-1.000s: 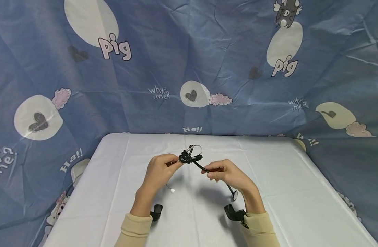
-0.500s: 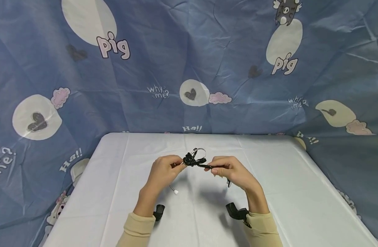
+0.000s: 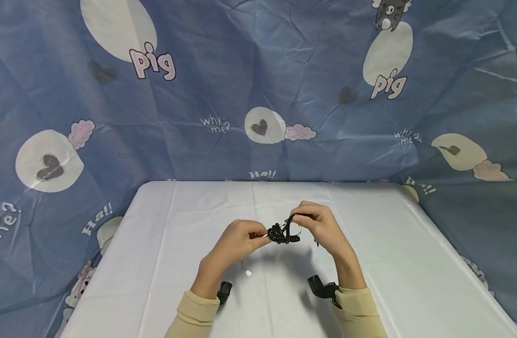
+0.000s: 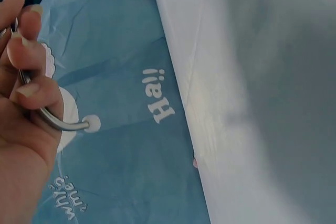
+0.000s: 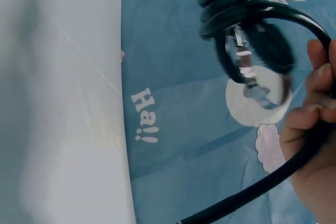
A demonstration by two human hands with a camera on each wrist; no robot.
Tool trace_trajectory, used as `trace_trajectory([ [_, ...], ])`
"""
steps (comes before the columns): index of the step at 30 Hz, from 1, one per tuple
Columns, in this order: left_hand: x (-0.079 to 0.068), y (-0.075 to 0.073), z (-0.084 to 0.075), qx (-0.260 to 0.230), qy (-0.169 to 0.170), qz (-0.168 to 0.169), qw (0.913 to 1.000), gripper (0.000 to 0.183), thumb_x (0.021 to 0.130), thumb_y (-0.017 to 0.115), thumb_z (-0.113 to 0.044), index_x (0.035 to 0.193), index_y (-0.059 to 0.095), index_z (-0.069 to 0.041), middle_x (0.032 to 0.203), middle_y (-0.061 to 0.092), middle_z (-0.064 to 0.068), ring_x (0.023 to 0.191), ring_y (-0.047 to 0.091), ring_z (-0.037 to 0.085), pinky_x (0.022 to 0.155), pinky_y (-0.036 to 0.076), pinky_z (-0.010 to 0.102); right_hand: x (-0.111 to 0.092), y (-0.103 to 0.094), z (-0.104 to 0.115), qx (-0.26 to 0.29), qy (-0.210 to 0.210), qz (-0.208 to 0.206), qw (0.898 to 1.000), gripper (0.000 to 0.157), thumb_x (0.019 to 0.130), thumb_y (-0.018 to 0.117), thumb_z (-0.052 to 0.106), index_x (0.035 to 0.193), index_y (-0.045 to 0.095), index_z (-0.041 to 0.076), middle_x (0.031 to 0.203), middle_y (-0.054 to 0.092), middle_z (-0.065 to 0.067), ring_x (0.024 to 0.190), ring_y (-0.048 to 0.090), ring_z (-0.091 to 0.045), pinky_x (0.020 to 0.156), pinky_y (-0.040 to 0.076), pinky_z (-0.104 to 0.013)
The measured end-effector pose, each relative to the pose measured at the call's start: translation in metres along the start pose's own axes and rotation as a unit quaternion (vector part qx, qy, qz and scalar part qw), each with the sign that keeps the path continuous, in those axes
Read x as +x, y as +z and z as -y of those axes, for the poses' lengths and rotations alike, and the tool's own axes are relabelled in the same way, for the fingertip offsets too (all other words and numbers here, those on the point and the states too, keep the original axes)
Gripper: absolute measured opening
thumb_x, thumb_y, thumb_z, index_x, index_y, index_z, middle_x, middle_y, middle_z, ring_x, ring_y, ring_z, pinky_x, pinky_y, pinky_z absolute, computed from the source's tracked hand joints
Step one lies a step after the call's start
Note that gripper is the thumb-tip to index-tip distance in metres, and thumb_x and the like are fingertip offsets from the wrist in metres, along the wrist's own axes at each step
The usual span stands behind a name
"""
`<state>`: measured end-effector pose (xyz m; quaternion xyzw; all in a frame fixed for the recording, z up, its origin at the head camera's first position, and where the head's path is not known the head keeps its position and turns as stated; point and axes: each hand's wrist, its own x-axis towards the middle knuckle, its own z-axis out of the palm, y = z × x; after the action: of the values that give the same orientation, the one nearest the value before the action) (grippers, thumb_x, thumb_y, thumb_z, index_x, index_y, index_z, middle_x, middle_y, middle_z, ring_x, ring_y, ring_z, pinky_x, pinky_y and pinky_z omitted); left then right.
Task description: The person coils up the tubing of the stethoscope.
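A stethoscope is held up over the white table, its black tubing wound in several tight coils around its metal part. My left hand grips the metal ear tubes beside the coils. In the left wrist view, a curved ear tube comes out below my fingers and ends in a white ear tip. My right hand pinches the loose stretch of black tubing just right of the coils. From the coils a metal loop sticks out. Only a small dark bit of the chest piece shows below my right hand.
The table has a white cover. Behind it and at its sides hangs a blue printed cloth. A black camera mount sits at my right wrist, another at my left.
The coiled stethoscope has moved right and lower with my left hand. My right hand has risen and brought the loose tubing up over the coils; it ran straight out to the right before.
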<state>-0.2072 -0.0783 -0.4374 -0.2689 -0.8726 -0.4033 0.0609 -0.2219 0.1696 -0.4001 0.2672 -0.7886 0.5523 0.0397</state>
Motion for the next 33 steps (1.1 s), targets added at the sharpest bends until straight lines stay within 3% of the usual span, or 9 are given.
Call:
trace_trajectory([
  [9, 0.001, -0.001, -0.01, -0.011, 0.033, 0.02, 0.9992, 0.035, 0.089, 0.074, -0.029, 0.063, 0.05, -0.027, 0.059, 0.04, -0.016, 0.055, 0.035, -0.001, 0.054, 0.03, 0.018, 0.005, 0.003, 0.003, -0.015, 0.054, -0.069, 0.996, 0.007, 0.091, 0.069, 0.007, 0.091, 0.076, 0.008, 0.08, 0.063, -0.008, 0.069, 0.051, -0.011, 0.068, 0.046, -0.025],
  [14, 0.0, -0.004, -0.016, -0.015, 0.034, 0.023, 0.999, 0.022, 0.087, 0.075, -0.026, 0.068, 0.062, -0.027, 0.062, 0.05, -0.018, 0.057, 0.042, 0.0, 0.055, 0.037, 0.02, 0.007, 0.006, 0.001, -0.009, 0.08, -0.077, 0.994, 0.006, 0.09, 0.071, 0.009, 0.09, 0.076, 0.007, 0.08, 0.064, -0.007, 0.072, 0.056, -0.015, 0.071, 0.05, -0.027],
  [20, 0.0, -0.005, -0.019, -0.04, 0.035, 0.032, 0.9981, 0.013, 0.086, 0.076, -0.024, 0.076, 0.07, -0.03, 0.069, 0.061, -0.018, 0.063, 0.052, 0.001, 0.061, 0.045, 0.021, 0.007, 0.008, -0.015, 0.028, 0.097, -0.068, 0.993, 0.01, 0.088, 0.074, 0.014, 0.092, 0.077, 0.006, 0.081, 0.066, -0.003, 0.078, 0.062, -0.019, 0.076, 0.053, -0.029],
  [28, -0.001, -0.003, -0.019, -0.058, 0.065, 0.036, 0.9956, 0.01, 0.084, 0.077, -0.02, 0.079, 0.071, -0.025, 0.073, 0.065, -0.015, 0.064, 0.053, -0.001, 0.062, 0.047, 0.02, 0.007, 0.008, -0.022, 0.058, 0.096, -0.024, 0.993, 0.018, 0.089, 0.072, 0.015, 0.095, 0.075, -0.002, 0.081, 0.069, 0.004, 0.077, 0.06, -0.01, 0.074, 0.051, -0.027],
  [33, 0.0, 0.0, -0.019, -0.06, 0.065, 0.027, 0.9957, 0.01, 0.083, 0.077, -0.02, 0.078, 0.072, -0.026, 0.073, 0.066, -0.015, 0.065, 0.054, -0.001, 0.062, 0.047, 0.02, 0.006, 0.007, -0.027, 0.067, 0.105, -0.008, 0.992, 0.025, 0.091, 0.07, 0.014, 0.099, 0.072, -0.009, 0.082, 0.07, 0.007, 0.079, 0.06, -0.013, 0.074, 0.05, -0.027],
])
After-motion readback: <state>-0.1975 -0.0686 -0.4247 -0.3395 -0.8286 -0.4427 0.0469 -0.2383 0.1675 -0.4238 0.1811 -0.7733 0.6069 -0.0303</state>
